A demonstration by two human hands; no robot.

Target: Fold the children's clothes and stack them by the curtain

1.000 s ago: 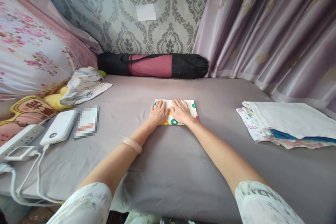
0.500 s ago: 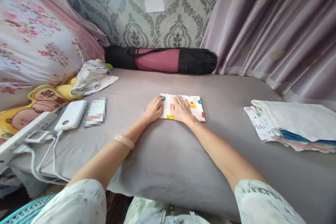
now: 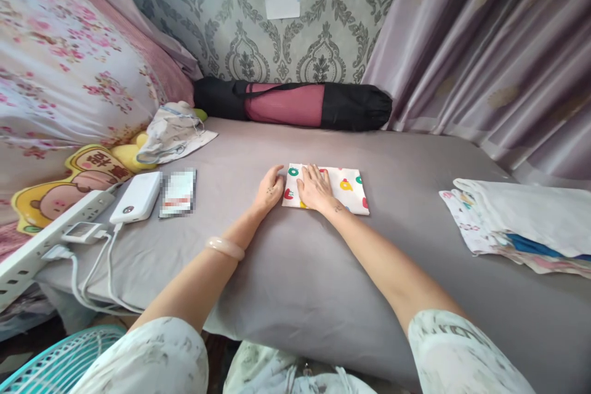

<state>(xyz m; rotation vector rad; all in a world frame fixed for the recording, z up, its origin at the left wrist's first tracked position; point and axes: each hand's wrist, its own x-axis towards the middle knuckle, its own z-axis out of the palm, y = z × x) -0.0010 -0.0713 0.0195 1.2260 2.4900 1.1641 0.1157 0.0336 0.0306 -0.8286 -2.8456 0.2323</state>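
Observation:
A folded white cloth (image 3: 353, 194) with a colourful print of red, yellow and green shapes lies flat on the grey bed sheet (image 3: 295, 271). My right hand (image 3: 316, 189) rests palm down on its left half, fingers stretched out and pointing away from me. Beside the cloth's left edge, my left hand (image 3: 270, 189) stands on its side with the fingers extended. It holds nothing. Its palm faces the cloth, and whether it touches the edge I cannot tell.
On the right lies a stack of folded cloths (image 3: 521, 215). To the left are a white power bank (image 3: 137, 197), a blurred packet (image 3: 178, 192), a power strip (image 3: 55, 234) with cables, a yellow cushion (image 3: 46, 200) and a crumpled cloth (image 3: 173, 135). A rolled bag (image 3: 286, 104) lies at the back.
My left hand has come off the cloth's left end and turned onto its side just left of it. My right hand stays on the cloth. The whole view has shifted slightly.

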